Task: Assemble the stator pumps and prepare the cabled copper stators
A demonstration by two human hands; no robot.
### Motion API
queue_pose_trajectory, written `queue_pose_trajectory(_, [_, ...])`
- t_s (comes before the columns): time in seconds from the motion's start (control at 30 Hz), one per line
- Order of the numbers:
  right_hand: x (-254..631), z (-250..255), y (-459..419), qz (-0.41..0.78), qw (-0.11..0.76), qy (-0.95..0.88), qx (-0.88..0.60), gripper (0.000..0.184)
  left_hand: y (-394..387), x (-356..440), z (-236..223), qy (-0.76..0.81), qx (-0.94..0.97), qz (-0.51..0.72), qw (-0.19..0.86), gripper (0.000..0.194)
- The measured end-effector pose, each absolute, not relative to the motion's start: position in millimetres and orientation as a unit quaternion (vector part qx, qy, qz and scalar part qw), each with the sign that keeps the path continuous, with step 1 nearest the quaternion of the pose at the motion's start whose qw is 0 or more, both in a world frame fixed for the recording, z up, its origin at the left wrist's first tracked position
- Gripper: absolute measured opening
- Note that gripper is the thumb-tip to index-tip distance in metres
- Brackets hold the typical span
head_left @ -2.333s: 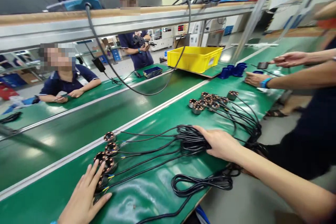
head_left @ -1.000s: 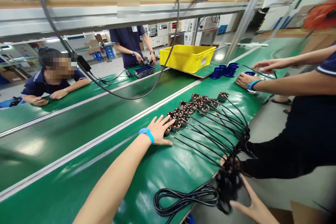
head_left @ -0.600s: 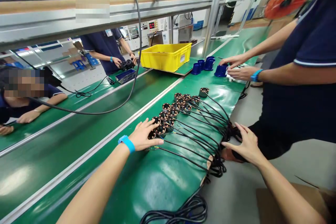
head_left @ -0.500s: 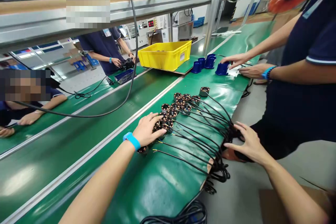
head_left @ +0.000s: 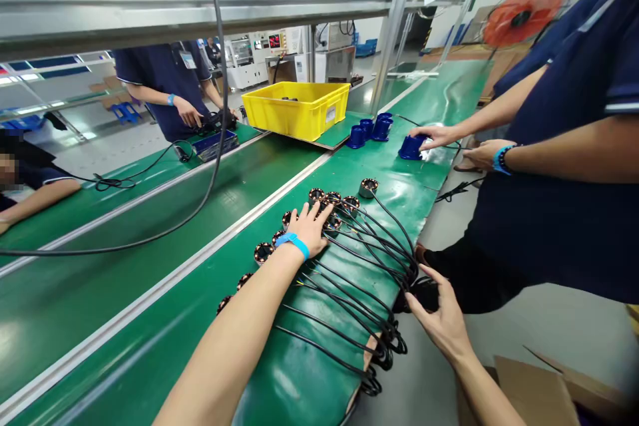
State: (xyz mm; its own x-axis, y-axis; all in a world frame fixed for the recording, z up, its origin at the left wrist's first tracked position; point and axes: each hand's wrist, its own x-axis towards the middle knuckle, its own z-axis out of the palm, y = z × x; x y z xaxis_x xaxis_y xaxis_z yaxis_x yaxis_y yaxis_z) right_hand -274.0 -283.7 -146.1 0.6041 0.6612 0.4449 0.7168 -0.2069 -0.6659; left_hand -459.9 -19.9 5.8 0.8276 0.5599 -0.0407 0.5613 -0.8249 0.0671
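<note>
My left hand (head_left: 310, 229) lies with fingers spread over a cluster of ring-shaped motor stators (head_left: 351, 205) with copper windings, covering some of them. More stators (head_left: 263, 253) stand in a slanting line beside my left wrist and forearm, partly hidden by the arm. Apart from the cluster, one stator (head_left: 368, 188) stands toward the far side. Black cables (head_left: 344, 306) run from the stators across the green mat and hang over the table edge in coils. Just beyond that edge my right hand (head_left: 442, 316) is open, thumb and fingers apart, beside the bundled cables.
A yellow bin (head_left: 297, 113) stands beyond the stators. Farther along, a co-worker's hand (head_left: 434, 138) holds a dark blue plastic part (head_left: 412, 146), near several similar parts (head_left: 369, 130). A loose black cable (head_left: 217, 113) hangs from the shelf. Cardboard boxes (head_left: 534, 389) lie at lower right.
My left hand has moved farther along the stators, and those it covered now show beside my forearm. My right hand stays open near the cables. The view has shifted.
</note>
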Motion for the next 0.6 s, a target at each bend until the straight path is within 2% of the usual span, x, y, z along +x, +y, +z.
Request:
queue_pose_trajectory(0.1, [-281, -143, -282, -0.055, 0.472, -0.405, -0.781, 0.048, -18, -460, 0, 0.313, 0.949, -0.007, 0.041, 0.091])
queue_pose_trajectory(0.27, [-280, -138, -268, -0.026, 0.433, -0.425, -0.794, 0.037, -20, -461, -1, 0.322, 0.946, -0.014, 0.045, 0.084])
queue_pose_trajectory(0.47, [-277, -123, -292, 0.046, 0.406, -0.42, -0.81, 0.035, -17, -460, -2, 0.339, 0.939, -0.023, 0.051, 0.077])
queue_pose_trajectory(0.6, [-260, -100, -305, -0.027, 0.372, -0.401, -0.837, 0.046, -14, -461, -2, 0.33, 0.942, -0.035, 0.047, 0.08])
